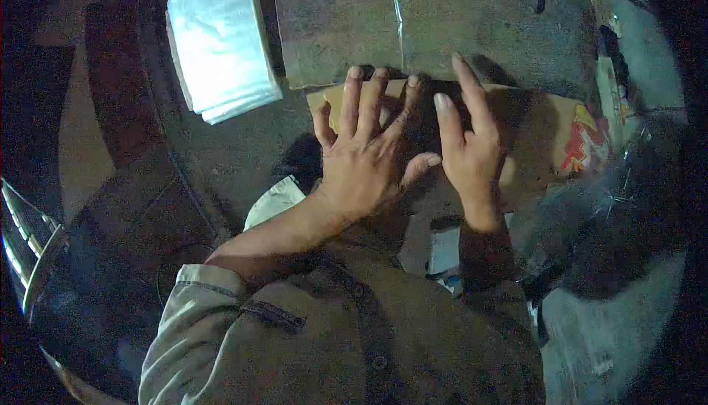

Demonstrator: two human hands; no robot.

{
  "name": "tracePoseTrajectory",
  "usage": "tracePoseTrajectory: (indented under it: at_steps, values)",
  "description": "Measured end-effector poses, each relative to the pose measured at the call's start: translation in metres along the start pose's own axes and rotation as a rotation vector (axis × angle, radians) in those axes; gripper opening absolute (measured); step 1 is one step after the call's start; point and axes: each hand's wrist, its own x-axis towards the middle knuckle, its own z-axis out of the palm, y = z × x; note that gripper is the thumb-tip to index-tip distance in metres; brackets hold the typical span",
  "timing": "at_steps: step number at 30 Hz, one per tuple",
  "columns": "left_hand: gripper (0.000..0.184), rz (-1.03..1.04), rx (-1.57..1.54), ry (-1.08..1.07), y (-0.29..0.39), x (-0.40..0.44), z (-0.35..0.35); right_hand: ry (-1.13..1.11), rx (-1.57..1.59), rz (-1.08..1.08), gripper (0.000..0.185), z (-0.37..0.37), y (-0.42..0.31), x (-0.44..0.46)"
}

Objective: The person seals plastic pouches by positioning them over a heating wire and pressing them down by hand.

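A brown sheet of cardboard or paper with a red and yellow print at its right end lies along the near edge of a large worn board. Over the sheet's left part is my left hand, palm down with its fingers spread and their tips at the board's edge. Just to its right, my right hand has its thumb and a finger stretched out above the sheet. Neither hand holds anything visible. Whether the fingers press on the sheet cannot be made out.
A stack of whitish plastic sheets lies left of the board. Crumpled clear plastic sits at the right. A pale piece of cloth or paper is beside my left forearm. A slatted object stands at the far left.
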Motion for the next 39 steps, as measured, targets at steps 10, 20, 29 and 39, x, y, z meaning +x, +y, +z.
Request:
tracePoseTrajectory:
  at_steps: [10,20,29,39]
  values:
    - [0.08,-0.034,0.01,-0.004,0.003,0.0,0.001,-0.157,-0.407,-0.037,0.047,-0.007,0.004,0.003]
    - [0.081,-0.028,0.011,-0.008,0.002,0.0,0.005,-0.175,-0.304,0.031,0.045,-0.008,0.001,0.003]
    - [0.082,-0.023,0.018,-0.024,0.0,0.001,0.006,0.246,-0.449,-0.128,0.034,-0.035,0.023,0.062]
    - [0.079,-0.023,0.026,-0.035,-0.001,0.001,0.004,0.368,-0.518,0.119,0.039,-0.04,0.086,0.137]
